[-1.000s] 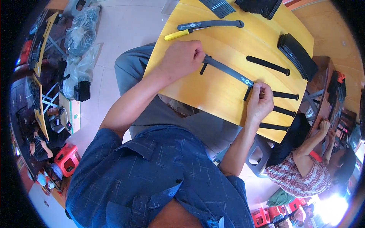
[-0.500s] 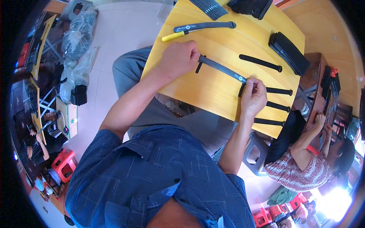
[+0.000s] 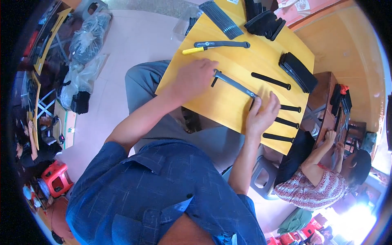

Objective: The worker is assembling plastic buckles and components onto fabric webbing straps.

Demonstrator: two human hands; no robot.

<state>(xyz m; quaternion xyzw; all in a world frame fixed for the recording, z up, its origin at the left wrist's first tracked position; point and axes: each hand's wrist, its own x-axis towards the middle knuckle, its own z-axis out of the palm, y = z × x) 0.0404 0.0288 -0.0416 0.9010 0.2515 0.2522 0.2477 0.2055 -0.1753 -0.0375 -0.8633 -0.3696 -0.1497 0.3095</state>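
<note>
A grey strap [image 3: 234,83] with a small printed mark near one end lies slantwise on the yellow tabletop [image 3: 228,110], across short black pieces [image 3: 214,82]. My left hand [image 3: 194,79] is just beside its left end, the fingers smeared by motion. At the other end, my right hand [image 3: 263,114] has its thumb and fingers apart, the thumb close to the strap's tip; whether it touches cannot be made out. Black straps with rounded ends [image 3: 278,136] stick out to the right of this hand. Another black strap [image 3: 271,81] lies farther up the table.
A yellow-handled tool [image 3: 192,51] rests against another grey strap [image 3: 222,43]. Farther back are a row of grey straps [image 3: 220,19] and black bundles [image 3: 263,23]; a black stack [image 3: 298,72] sits at the right edge. A person in a patterned top [image 3: 312,183] works at the right.
My right hand has let go of the strap's end and spread its fingers. My left hand has moved slightly off the other end. The view has shifted a little.
</note>
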